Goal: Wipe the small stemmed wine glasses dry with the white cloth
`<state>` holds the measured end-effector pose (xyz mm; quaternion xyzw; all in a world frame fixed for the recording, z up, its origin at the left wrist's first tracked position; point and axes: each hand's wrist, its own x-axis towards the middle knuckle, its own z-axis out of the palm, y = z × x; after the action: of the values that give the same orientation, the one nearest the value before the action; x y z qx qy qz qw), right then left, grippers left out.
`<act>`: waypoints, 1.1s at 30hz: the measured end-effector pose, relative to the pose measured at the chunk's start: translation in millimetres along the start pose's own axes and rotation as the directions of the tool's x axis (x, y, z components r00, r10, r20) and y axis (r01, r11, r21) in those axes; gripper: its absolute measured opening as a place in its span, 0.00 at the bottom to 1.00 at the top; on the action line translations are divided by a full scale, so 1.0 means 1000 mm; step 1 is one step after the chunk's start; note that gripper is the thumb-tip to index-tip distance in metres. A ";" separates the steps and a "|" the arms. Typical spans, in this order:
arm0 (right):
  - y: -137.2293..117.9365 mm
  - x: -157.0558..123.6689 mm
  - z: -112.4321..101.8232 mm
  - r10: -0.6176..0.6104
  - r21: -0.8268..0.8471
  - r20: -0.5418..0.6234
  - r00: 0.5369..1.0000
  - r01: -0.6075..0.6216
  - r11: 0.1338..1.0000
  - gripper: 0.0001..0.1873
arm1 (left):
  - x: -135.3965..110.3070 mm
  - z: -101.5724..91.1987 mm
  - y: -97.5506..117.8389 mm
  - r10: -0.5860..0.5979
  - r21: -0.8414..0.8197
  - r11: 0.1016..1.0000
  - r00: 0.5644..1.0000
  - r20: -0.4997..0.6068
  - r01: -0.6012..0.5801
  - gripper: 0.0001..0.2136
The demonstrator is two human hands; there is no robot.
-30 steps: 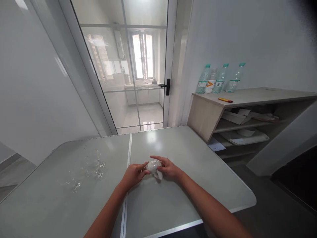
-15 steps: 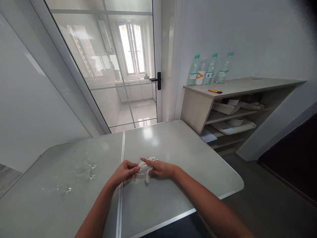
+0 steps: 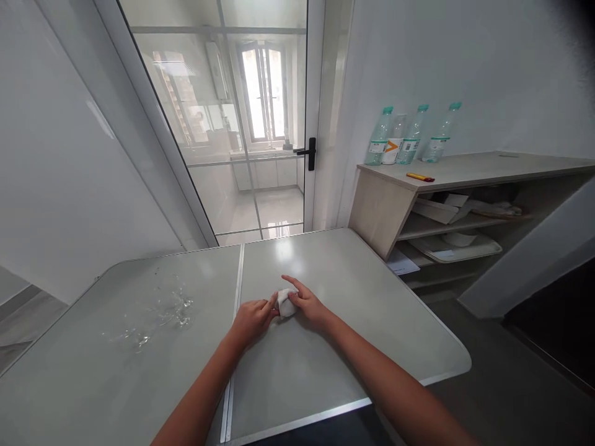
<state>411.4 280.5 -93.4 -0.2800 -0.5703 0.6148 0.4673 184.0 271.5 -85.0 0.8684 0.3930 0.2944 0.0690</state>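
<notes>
A small bunched white cloth [image 3: 287, 304] is between my hands, low over the grey table, just right of its metal seam. My left hand [image 3: 255, 317] is closed at the cloth's left side, its fingertips pressed against it. My right hand [image 3: 307, 305] pinches the cloth from the right with the thumb over it, while the index finger sticks out up and left. Whatever the cloth covers is hidden by the folds and fingers. To the left stand clear, see-through glasses [image 3: 181, 313], with another clear glass [image 3: 139, 339] nearer; their outlines are hard to make out.
The table [image 3: 353, 371] has a metal edge and a rounded right corner. Behind it is a glass door [image 3: 279, 198] with a black handle. At the right, a wooden shelf unit [image 3: 379, 207] bears several plastic bottles [image 3: 409, 142] and a yellow-and-red cutter-like thing [image 3: 419, 177].
The view has shifted left, so the scene sits further right. My hands have come closer together. The cloth is more bunched, and the clear rounded thing seen in it before is now hidden.
</notes>
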 end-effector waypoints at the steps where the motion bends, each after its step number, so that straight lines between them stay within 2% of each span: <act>1: -0.002 -0.001 -0.001 -0.039 -0.057 0.024 0.999 0.041 0.998 0.40 | 0.001 -0.001 0.001 -0.058 -0.079 0.995 0.998 0.018 0.059 0.20; 2: -0.003 -0.002 -0.003 -0.082 -0.133 0.068 0.994 0.090 0.987 0.40 | 0.002 -0.004 0.001 -0.134 -0.194 0.970 0.989 0.070 0.145 0.21; 3: -0.005 -0.003 -0.005 -0.120 -0.210 0.126 0.985 0.145 0.967 0.40 | 0.003 -0.008 0.000 -0.206 -0.322 0.913 0.964 0.167 0.251 0.21; 4: -0.006 -0.004 -0.006 -0.152 -0.276 0.194 0.969 0.202 0.940 0.39 | 0.004 -0.012 -0.001 -0.256 -0.439 0.820 0.920 0.295 0.369 0.23; 6: -0.006 -0.007 -0.008 -0.183 -0.360 0.346 0.920 0.310 0.880 0.38 | 0.004 -0.021 -0.005 -0.264 -0.560 0.588 0.792 0.551 0.585 0.28; 7: -0.006 -0.007 -0.007 -0.183 -0.385 0.408 0.894 0.350 0.854 0.38 | 0.004 -0.024 -0.007 -0.244 -0.572 0.500 0.739 0.627 0.650 0.30; 8: -0.006 -0.007 -0.007 -0.176 -0.402 0.447 0.877 0.372 0.836 0.37 | 0.003 -0.026 -0.008 -0.233 -0.574 0.460 0.716 0.658 0.677 0.31; 9: -0.006 -0.007 -0.005 -0.172 -0.413 0.453 0.875 0.377 0.829 0.36 | 0.002 -0.027 -0.009 -0.242 -0.579 0.475 0.731 0.638 0.662 0.31; 10: -0.005 -0.007 -0.004 -0.174 -0.408 0.424 0.889 0.359 0.839 0.35 | 0.002 -0.027 -0.009 -0.254 -0.579 0.546 0.778 0.574 0.606 0.31; 12: -0.004 -0.005 -0.001 -0.160 -0.313 0.296 0.942 0.254 0.915 0.35 | 0.000 -0.022 -0.008 -0.238 -0.487 0.784 0.911 0.337 0.385 0.27; 13: -0.003 -0.003 -0.001 -0.132 -0.223 0.218 0.967 0.181 0.958 0.37 | -0.001 -0.018 -0.006 -0.182 -0.374 0.894 0.963 0.199 0.247 0.25; 14: -0.003 -0.002 0.000 -0.090 -0.121 0.142 0.986 0.108 0.987 0.39 | -0.001 -0.014 -0.005 -0.096 -0.232 0.966 0.992 0.080 0.112 0.23; 15: -0.002 -0.001 0.000 -0.042 -0.025 0.073 0.996 0.044 0.999 0.40 | -0.002 -0.010 -0.004 0.008 -0.086 0.996 1.000 -0.007 -0.008 0.21; 17: -0.002 0.000 0.001 0.028 0.102 -0.037 0.999 -0.024 0.995 0.41 | -0.004 -0.004 -0.003 0.192 0.149 0.973 0.977 -0.093 -0.177 0.20; 19: -0.002 -0.001 0.002 0.043 0.129 -0.096 0.994 -0.030 0.991 0.40 | -0.005 -0.002 -0.003 0.300 0.270 0.926 0.948 -0.106 -0.262 0.19; 20: -0.003 -0.001 0.003 0.037 0.105 -0.087 0.996 -0.028 0.994 0.39 | -0.006 -0.001 -0.003 0.320 0.294 0.914 0.941 -0.107 -0.278 0.19; 23: -0.004 -0.003 0.001 -0.004 -0.042 0.029 1.000 0.005 0.999 0.43 | -0.009 0.000 -0.004 0.259 0.222 0.947 0.960 -0.107 -0.231 0.19; 26: -0.005 -0.003 -0.006 -0.037 -0.149 0.151 0.988 0.060 0.987 0.42 | -0.009 0.002 -0.004 0.025 -0.064 0.997 0.996 -0.082 -0.030 0.19; 27: -0.006 -0.003 -0.008 -0.050 -0.164 0.165 0.985 0.077 0.984 0.40 | -0.009 0.001 -0.004 -0.066 -0.185 0.981 0.997 -0.050 0.056 0.20; 29: -0.008 -0.003 -0.012 -0.084 -0.195 0.164 0.983 0.116 0.974 0.35 | -0.007 -0.002 -0.003 -0.209 -0.402 0.891 0.977 0.051 0.212 0.21; 31: -0.010 -0.003 -0.014 -0.123 -0.232 0.148 0.981 0.155 0.960 0.33 | -0.005 -0.006 -0.004 -0.272 -0.527 0.788 0.948 0.167 0.319 0.23; 33: -0.011 -0.004 -0.013 -0.138 -0.240 0.142 0.980 0.170 0.956 0.34 | -0.005 -0.010 -0.006 -0.277 -0.550 0.757 0.936 0.219 0.353 0.25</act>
<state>427.1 281.4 -86.1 -0.2528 -0.6914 0.5157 0.4383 172.7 270.9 -81.2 0.7433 0.4195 0.3296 0.4036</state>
